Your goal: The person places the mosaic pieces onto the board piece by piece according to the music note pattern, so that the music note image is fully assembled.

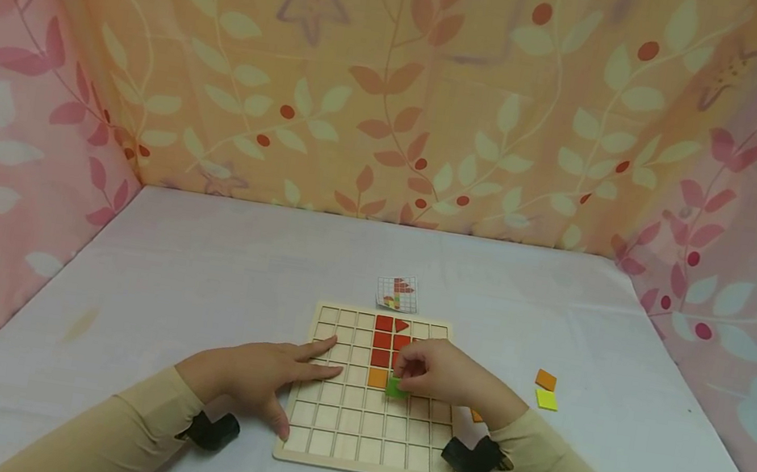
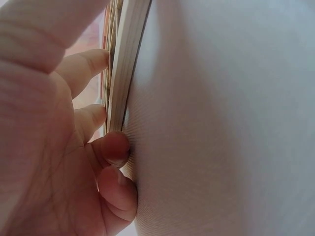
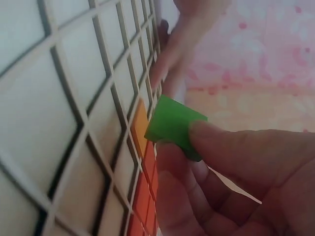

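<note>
My right hand (image 1: 435, 371) pinches a green tile (image 1: 396, 388) between thumb and fingers over the wooden grid board (image 1: 308, 458). In the right wrist view the green tile (image 3: 173, 125) is tilted, close to the orange tile (image 3: 140, 129) in the grid. On the board, red tiles (image 1: 382, 340) fill cells at the top middle, with an orange tile (image 1: 378, 378) below them. My left hand (image 1: 255, 373) lies at the board's left side, fingers spread, two fingertips on it and the thumb by its lower left corner.
A small printed card (image 1: 397, 293) lies behind the board. To the right are an orange tile (image 1: 545, 379) and a yellow tile (image 1: 546, 400); another orange tile (image 1: 476, 416) is partly hidden by my right wrist. Patterned curtains (image 1: 401, 84) stand around the white table (image 1: 198, 266).
</note>
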`<action>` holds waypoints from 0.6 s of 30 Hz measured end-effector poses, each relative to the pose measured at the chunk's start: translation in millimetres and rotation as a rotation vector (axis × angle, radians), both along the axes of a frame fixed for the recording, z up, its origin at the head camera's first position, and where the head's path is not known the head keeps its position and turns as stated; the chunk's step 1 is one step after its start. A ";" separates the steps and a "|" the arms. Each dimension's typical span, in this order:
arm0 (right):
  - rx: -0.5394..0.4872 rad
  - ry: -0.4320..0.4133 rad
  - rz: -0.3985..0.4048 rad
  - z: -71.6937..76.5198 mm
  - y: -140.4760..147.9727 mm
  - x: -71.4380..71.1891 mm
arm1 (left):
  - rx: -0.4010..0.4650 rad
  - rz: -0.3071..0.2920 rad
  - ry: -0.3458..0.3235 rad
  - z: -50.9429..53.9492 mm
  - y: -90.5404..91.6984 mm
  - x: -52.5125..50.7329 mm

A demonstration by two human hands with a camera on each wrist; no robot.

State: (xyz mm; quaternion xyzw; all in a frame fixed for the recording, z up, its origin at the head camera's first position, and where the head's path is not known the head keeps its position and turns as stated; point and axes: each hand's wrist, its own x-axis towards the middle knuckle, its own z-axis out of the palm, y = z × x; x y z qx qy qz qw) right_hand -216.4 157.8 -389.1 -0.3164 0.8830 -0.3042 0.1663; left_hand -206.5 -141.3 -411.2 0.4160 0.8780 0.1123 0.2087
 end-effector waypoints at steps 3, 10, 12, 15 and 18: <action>-0.006 0.014 0.018 -1.6 -10.0 1.8 | -0.002 0.001 0.003 -0.3 -0.6 0.1; -0.025 0.000 -0.003 -5.4 -24.8 3.7 | -0.002 0.006 0.012 -0.8 -1.0 1.7; -0.019 -0.015 -0.020 -7.4 -26.3 4.1 | 0.000 0.008 0.009 -0.6 -1.1 1.8; -0.016 -0.035 -0.030 -10.8 -27.8 5.1 | 0.002 0.011 0.003 -0.2 -1.0 1.8; -0.017 -0.040 -0.034 -12.9 -28.6 7.0 | -0.003 0.015 0.000 0.1 -0.6 1.8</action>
